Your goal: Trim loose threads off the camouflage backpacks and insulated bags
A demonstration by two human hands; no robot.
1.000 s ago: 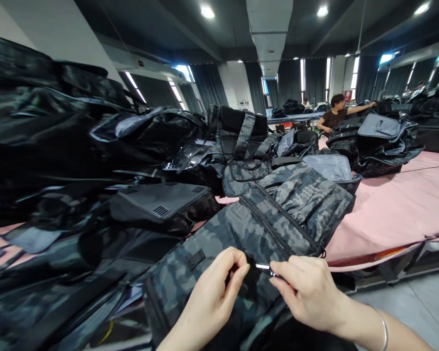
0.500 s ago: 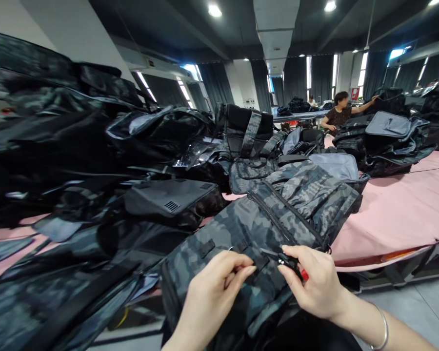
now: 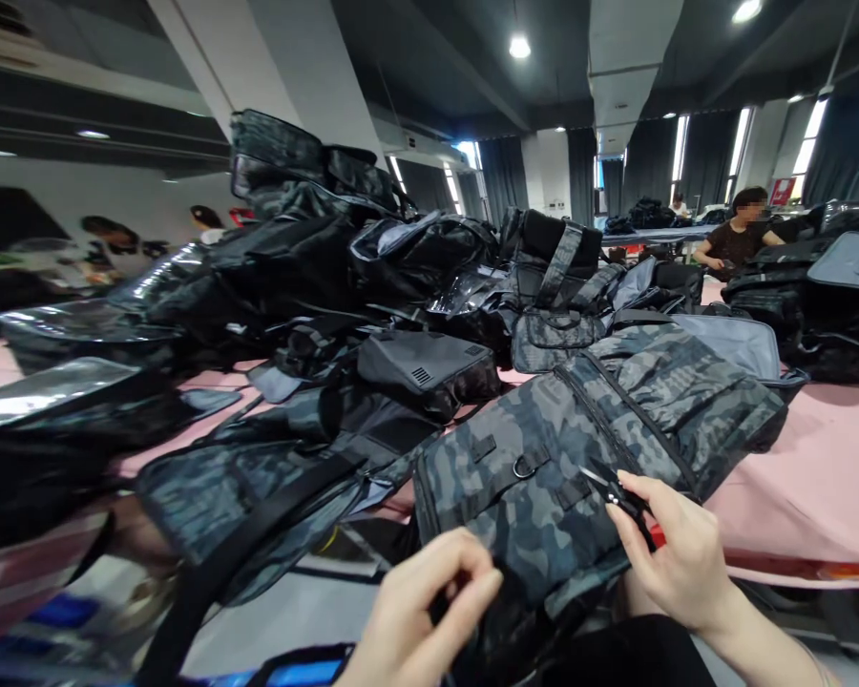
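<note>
A grey and black camouflage backpack (image 3: 505, 510) lies across the table edge before me, its far end to the right. My right hand (image 3: 680, 553) grips thread snips (image 3: 614, 493) with a dark handle and a bit of red, their metal blades pointing left over the bag. Just left of the blades, a metal D-ring (image 3: 522, 468) hangs from a short strap on the fabric. My left hand (image 3: 429, 606) is at the bag's near left side, thumb and forefinger pressed together; anything between them is too small to make out.
Dark bags are heaped on the pink-covered table (image 3: 823, 468) to the left and behind. A grey-topped bag (image 3: 426, 367) and a long black strap (image 3: 258, 534) lie left of the backpack. A co-worker (image 3: 741, 239) is at the back right; other people are at the far left.
My left hand has drawn back toward me, away from the D-ring, which now shows fully. My right hand still holds the snips over the backpack. The view has turned left.
</note>
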